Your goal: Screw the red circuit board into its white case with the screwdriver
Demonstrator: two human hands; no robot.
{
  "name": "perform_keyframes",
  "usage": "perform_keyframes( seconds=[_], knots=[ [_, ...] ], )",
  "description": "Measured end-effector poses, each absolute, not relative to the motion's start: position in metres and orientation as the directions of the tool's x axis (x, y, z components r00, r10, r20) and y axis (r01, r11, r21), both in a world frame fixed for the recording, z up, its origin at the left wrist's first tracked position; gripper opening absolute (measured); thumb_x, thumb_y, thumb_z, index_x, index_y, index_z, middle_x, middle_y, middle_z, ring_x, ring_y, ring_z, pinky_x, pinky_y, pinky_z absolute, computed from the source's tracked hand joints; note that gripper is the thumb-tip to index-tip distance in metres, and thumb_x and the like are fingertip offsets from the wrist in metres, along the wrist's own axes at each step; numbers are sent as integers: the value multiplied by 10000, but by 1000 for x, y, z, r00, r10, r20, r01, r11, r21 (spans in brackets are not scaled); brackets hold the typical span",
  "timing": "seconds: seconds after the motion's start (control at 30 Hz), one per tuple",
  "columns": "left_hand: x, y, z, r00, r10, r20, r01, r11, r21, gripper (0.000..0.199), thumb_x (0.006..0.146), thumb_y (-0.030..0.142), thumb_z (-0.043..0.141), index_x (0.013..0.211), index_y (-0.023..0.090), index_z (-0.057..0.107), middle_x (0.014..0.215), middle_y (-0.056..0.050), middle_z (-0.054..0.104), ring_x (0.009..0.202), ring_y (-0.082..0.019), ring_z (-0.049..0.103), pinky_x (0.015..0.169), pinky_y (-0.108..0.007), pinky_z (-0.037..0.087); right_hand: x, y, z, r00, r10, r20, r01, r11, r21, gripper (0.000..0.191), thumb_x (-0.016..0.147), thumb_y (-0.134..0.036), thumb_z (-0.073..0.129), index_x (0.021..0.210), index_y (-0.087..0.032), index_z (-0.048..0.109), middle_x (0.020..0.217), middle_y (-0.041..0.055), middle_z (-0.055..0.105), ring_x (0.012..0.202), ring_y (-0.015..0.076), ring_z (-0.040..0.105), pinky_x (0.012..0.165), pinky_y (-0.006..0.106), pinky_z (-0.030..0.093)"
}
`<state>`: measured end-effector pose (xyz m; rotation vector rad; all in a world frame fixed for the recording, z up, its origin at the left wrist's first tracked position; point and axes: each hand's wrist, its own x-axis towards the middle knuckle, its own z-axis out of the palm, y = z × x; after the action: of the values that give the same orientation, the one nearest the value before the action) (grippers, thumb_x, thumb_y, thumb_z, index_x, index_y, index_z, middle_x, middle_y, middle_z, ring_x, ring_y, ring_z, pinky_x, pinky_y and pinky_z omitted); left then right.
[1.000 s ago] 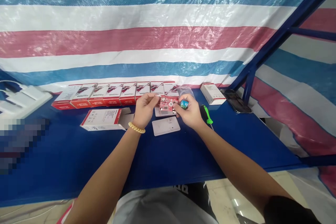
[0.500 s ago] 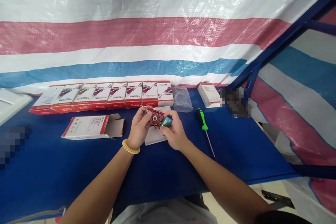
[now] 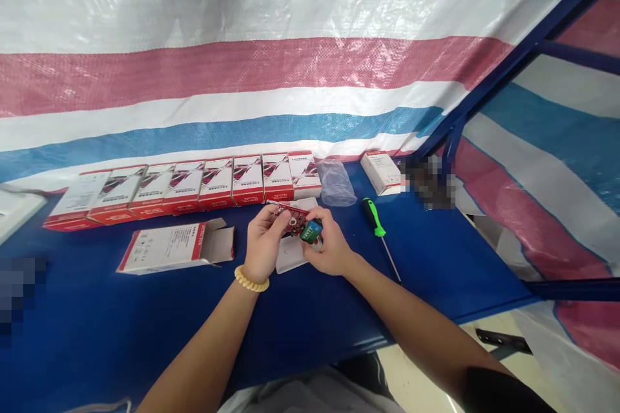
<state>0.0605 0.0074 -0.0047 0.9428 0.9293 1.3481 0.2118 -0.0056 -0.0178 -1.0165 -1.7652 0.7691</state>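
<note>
Over the middle of the blue table, my left hand (image 3: pixel 265 239) is closed on the left side of a red circuit board (image 3: pixel 294 222), thumb on top. At the board's right end, my right hand (image 3: pixel 330 244) pinches a small green and blue piece (image 3: pixel 310 231) with lettering on it. The piece touches or overlaps the board; whether it is attached I cannot tell. Beneath both hands lies a white plastic part (image 3: pixel 289 257), mostly covered by them.
Several red and white boxes (image 3: pixel 217 182) line the back. An opened box (image 3: pixel 169 247) lies left of my hands. On the right are a clear plastic bag (image 3: pixel 336 182), a green and black screwdriver (image 3: pixel 376 222) and another white box (image 3: pixel 382 172).
The green and blue piece has turned so its lettering faces up more. My hands and the board sit slightly further right and lower in the view, which has itself shifted and tilted.
</note>
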Motion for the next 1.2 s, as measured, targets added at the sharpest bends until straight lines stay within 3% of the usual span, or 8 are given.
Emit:
perform_keyframes(
  seconds=[0.2,0.4,0.5,0.63,0.8,0.9,1.03,1.2],
  knots=[
    [61,8,0,5,998,-67,-483,61,873,238,768,380,724,770,162,628,779,-13,663,725,-139,640,685,-277,559,211,-4,-23,-207,854,478,370,521,-770,441,693,-166,611,1064,-259,392,877,-11,533,556,98,468,512,252,423],
    [59,7,0,-48,996,-73,-429,45,902,354,788,484,684,885,144,706,849,-67,714,787,-189,680,698,-292,564,210,-7,-24,-190,826,531,430,557,-711,399,704,-175,595,1045,-261,407,962,40,586,788,188,611,678,317,515],
    [57,4,-4,-73,995,-61,-403,27,915,339,787,448,714,934,143,715,853,-59,715,785,-158,670,716,-254,555,210,-9,-23,-188,826,532,439,555,-706,386,701,-176,578,1038,-259,409,948,43,605,785,196,624,676,319,518],
    [54,2,-6,-170,985,-41,-381,-27,924,412,737,351,788,1094,210,641,729,9,681,638,-116,635,633,-237,551,211,-12,-22,-207,862,463,455,504,-734,368,695,-191,559,1035,-250,431,928,41,621,745,195,633,662,314,517],
    [52,5,-9,-261,964,-52,-335,-40,941,366,691,415,808,907,166,649,776,-37,712,675,-144,663,640,-258,565,214,-12,-20,-209,886,414,475,463,-748,352,679,-193,537,1020,-241,465,913,34,634,751,192,648,664,301,516],
    [47,7,-12,-318,948,-12,-230,-65,971,365,700,428,790,918,152,693,841,-62,729,740,-162,672,678,-263,562,216,-11,-18,-195,883,428,461,467,-754,360,661,-179,534,1011,-241,474,918,31,643,725,183,646,635,289,510],
    [35,6,-14,-338,935,105,83,-81,993,313,777,421,720,944,157,730,775,-35,714,675,-145,641,666,-258,538,218,-10,-16,-157,857,491,427,507,-749,356,664,-176,538,1012,-233,487,921,35,650,729,180,646,637,284,507],
    [19,6,-8,-183,943,277,447,-171,878,238,849,377,647,959,183,730,841,-25,721,732,-147,653,691,-245,513,220,-8,-15,-153,858,489,381,508,-772,352,643,-180,534,991,-226,508,884,23,648,680,162,609,627,275,493]
  ],
)
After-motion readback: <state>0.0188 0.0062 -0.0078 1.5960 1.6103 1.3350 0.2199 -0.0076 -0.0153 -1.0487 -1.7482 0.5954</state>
